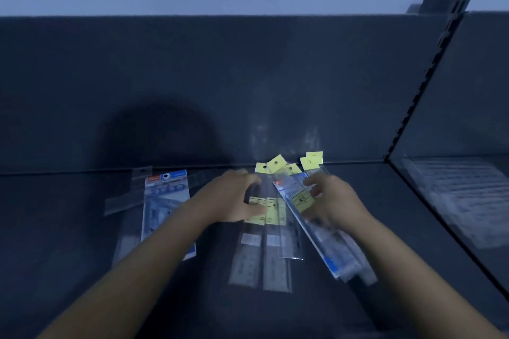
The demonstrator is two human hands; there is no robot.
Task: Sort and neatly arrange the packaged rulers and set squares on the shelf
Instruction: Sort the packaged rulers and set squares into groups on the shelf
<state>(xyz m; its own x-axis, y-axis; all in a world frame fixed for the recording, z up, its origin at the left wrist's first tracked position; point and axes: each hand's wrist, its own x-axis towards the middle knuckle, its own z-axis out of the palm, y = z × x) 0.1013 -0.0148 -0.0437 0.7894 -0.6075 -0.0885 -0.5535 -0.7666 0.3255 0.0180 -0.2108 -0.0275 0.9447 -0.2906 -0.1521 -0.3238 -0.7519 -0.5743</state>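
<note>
On my feed, the dark grey shelf (pixel 82 270) fills the lower half of the frame, with its back panel (pixel 192 77) across the middle. One slotted upright (pixel 421 85) runs down the right side.

Both bare forearms come up from the bottom edge. The left hand (pixel 234 198) sits just left of centre, fingers curled over the top of the middle bundle and thumb pressed on a yellow label, so it is gripping those packs. The right hand (pixel 336 201), right of centre, lies on the slanted pack, but it is smeared with blur and I can't tell whether it grips or only rests there.

I count two blue packs. One blue set-square pack (pixel 165 201) lies flat left of centre, partly under the left forearm. One blue-edged pack (pixel 325 245) tilts from centre toward the lower right.

Between the hands I count three clear ruler packs (pixel 275 264) lying side by side, their lower ends pointing at the bottom of the frame.

At least two clear sleeves (pixel 118 202) poke out from under the left blue pack.

Five yellow tags (pixel 276 164) fan out above the hands, against the back panel.
</note>
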